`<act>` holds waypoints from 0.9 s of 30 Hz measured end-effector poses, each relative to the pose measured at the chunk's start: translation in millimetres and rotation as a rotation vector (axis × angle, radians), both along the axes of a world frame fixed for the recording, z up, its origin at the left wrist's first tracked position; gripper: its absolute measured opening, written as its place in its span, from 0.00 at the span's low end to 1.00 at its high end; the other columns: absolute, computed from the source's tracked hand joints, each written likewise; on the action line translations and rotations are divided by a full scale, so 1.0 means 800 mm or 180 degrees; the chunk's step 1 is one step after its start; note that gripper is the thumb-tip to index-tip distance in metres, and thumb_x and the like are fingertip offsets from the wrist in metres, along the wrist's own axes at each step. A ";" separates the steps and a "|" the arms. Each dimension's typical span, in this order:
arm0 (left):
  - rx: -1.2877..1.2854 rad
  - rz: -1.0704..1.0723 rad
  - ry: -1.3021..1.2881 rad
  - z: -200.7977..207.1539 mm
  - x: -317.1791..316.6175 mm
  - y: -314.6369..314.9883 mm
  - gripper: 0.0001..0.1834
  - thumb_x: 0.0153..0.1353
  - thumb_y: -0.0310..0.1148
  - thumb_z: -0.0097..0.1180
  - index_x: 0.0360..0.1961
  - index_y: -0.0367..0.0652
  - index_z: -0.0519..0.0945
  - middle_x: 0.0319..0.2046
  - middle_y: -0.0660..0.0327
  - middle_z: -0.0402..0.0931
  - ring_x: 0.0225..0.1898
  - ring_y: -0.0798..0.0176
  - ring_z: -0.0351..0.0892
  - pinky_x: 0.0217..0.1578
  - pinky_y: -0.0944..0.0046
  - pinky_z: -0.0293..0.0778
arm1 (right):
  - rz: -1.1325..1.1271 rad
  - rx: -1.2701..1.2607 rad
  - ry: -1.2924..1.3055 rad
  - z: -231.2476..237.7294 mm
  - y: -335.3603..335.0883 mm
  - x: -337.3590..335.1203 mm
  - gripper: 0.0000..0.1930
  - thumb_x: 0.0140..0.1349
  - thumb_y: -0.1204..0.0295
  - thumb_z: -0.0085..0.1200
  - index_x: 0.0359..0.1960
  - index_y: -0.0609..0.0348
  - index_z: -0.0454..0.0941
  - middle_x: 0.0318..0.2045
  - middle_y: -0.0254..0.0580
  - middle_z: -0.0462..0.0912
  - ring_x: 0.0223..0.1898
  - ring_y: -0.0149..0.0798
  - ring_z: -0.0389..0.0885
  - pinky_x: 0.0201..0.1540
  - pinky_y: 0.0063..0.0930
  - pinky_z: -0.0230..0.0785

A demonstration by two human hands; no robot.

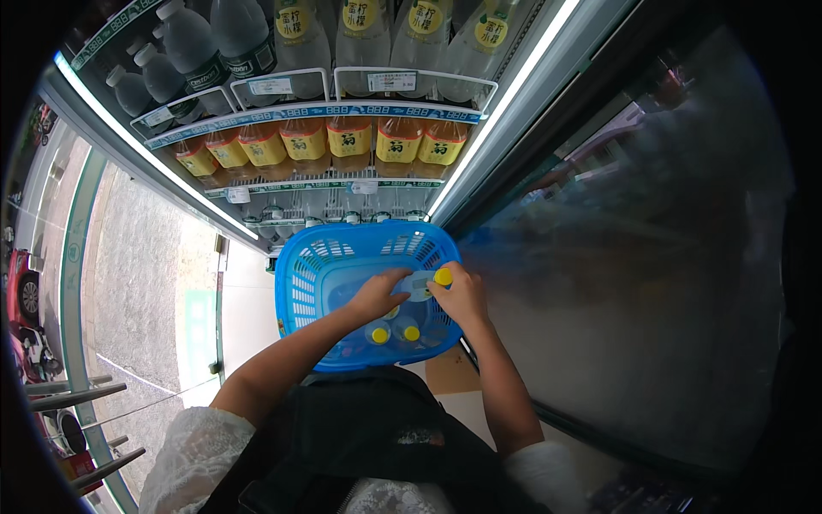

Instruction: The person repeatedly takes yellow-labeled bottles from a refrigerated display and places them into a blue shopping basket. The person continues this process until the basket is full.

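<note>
A clear bottle (418, 285) with a yellow cap lies sideways between my two hands, above a blue plastic basket (295, 244). My left hand (375, 297) grips its lower end with curled fingers. Close to the cap, my right hand (463, 298) holds the neck end, its fingers closed on it. Inside the basket, below my hands, stand a yellow-capped bottle (379, 335) and a second yellow-capped bottle (411, 332) beside it. My forearms and hands cover part of the basket's inside.
An upright drinks cooler fills the far side, with clear bottles (301, 38) above and amber bottles with yellow labels (349, 141) on the shelf below. Its dark glass door (634, 283) swings out at the right. Paving (141, 274) and a red vehicle (21, 283) show at the left.
</note>
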State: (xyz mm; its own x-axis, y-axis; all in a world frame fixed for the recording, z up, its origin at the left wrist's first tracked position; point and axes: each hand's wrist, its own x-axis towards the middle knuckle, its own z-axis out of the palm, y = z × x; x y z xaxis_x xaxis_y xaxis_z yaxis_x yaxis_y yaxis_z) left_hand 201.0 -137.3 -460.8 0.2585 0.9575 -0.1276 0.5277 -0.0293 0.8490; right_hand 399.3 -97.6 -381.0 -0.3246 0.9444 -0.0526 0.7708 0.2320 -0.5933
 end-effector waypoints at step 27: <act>0.3536 0.0907 0.1780 0.328 0.025 0.165 0.38 0.52 0.31 0.66 0.66 0.56 0.67 0.55 0.47 0.67 0.59 0.42 0.67 0.57 0.47 0.64 | -0.0300 0.3279 0.1198 0.387 0.131 -0.080 0.18 0.62 0.67 0.64 0.47 0.66 0.74 0.41 0.49 0.80 0.39 0.51 0.84 0.41 0.38 0.78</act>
